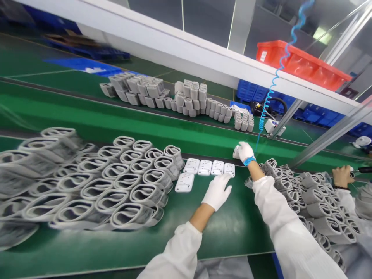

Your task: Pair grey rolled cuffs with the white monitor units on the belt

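Several white plastic casings (184,182), rounded squares with small holes and dark spots, lie flat on the green work surface (232,224). Most form a row along its far side. My left hand (216,192), in a white glove, reaches to the right end of that row. Its fingers stretch out over the near edge of the last casing (229,169), thumb apart. Farther off to the right, my gloved right hand (245,151), with a blue wristband, has its fingers closed on a small white part (236,152). Those fingers partly cover it, so its full shape is hidden.
Rolled grey fabric cuffs (116,182) crowd the left; more rolls (293,186) stand right of my right arm. Others (188,99) are stacked beyond the green divider. A blue coiled hose (273,83) hangs near my right hand. Another person's hand (342,177) holds a tool at far right.
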A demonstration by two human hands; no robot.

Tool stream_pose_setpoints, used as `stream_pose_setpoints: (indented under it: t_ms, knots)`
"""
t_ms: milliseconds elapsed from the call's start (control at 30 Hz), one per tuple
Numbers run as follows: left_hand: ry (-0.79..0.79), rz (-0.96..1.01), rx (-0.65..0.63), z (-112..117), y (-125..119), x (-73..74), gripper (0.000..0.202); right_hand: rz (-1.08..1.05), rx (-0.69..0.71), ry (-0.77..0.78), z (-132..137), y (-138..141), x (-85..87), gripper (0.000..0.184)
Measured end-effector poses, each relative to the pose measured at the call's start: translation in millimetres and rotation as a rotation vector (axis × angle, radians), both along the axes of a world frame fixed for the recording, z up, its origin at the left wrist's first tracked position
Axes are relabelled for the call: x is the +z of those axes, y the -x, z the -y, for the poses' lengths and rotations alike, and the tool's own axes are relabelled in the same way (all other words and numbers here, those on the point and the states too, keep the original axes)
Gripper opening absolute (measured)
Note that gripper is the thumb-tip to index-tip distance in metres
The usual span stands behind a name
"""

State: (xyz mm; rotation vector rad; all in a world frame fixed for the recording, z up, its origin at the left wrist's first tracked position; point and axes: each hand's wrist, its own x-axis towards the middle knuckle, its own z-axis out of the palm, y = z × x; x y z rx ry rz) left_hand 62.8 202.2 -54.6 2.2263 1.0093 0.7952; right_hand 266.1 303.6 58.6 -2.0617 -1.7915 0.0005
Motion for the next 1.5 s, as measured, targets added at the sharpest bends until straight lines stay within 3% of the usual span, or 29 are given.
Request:
stream_pose_setpoints:
  t_ms: [100, 167, 233, 300, 367, 433, 567, 633, 767, 867, 1033, 1167, 1233, 1333, 1500]
  knots:
    - [-0.005, -0.037, 0.023, 1.9, -2.0, 10.3, 0.046, -0.109, 0.009, -0.057, 51.4, -6.0, 6.3, 0.044]
    - [0.006, -0.051, 0.061, 2.0, -2.0, 14.6, 0.030, -0.177, 0.066, -0.101, 98.6, -9.3, 4.3, 0.049]
    - [0.038, -0.081, 0.103, 1.9, -2.3, 16.0, 0.010, -0.365, 0.081, -0.182, 143.3, -12.8, -8.6, 0.046]
    - [0.064, -0.111, 0.124, 2.1, -3.3, 14.7, 0.013, -0.402, 0.018, -0.193, 174.5, -15.9, -29.8, 0.045]
    - [0.081, -0.118, 0.144, 3.3, -4.8, 11.3, 0.014, -0.381, -0.009, -0.201, 189.5, -17.9, -51.2, 0.046]
    - [0.107, -0.106, 0.169, 5.2, -6.1, 6.7, 0.007, -0.346, 0.003, -0.199, 192.2, -19.7, -66.7, 0.047]
    - [0.112, -0.086, 0.171, 8.6, -8.1, 0.7, 0.057, -0.319, 0.033, -0.167, 182.7, -25.2, -80.2, 0.044]
    - [0.073, -0.129, 0.148, 9.8, -10.5, 1.6, 0.069, -0.332, 0.055, -0.150, 177.2, -26.8, -83.3, 0.048]
    - [0.050, -0.254, 0.149, 9.6, -22.5, 6.5, 0.062, -0.431, 0.079, -0.106, 168.7, -24.8, -91.5, 0.060]
    - [0.103, -0.260, 0.198, 6.1, -33.6, 3.2, 0.069, -0.585, 0.102, -0.067, 164.4, -22.8, -100.3, 0.070]
    - [0.248, 0.090, 0.165, -3.5, -40.7, -18.4, 0.087, -0.847, 0.235, 0.017, 163.0, -31.3, -110.1, 0.094]
    - [0.604, 0.543, 0.049, -12.9, -40.4, -30.6, 0.093, -0.919, 0.254, 0.047, 164.5, -39.2, -111.6, 0.097]
    - [0.772, 0.727, -0.002, -16.3, -40.9, -32.1, 0.102, -0.938, 0.206, 0.047, 163.4, -40.2, -111.9, 0.098]
    - [0.863, 0.867, 0.006, -17.7, -41.7, -29.9, 0.110, -0.987, 0.110, 0.019, 159.6, -39.5, -111.5, 0.099]
    - [0.933, 0.997, 0.122, -13.4, -38.9, -22.8, 0.095, -1.285, 0.022, 0.047, 161.8, -28.9, -107.1, 0.102]
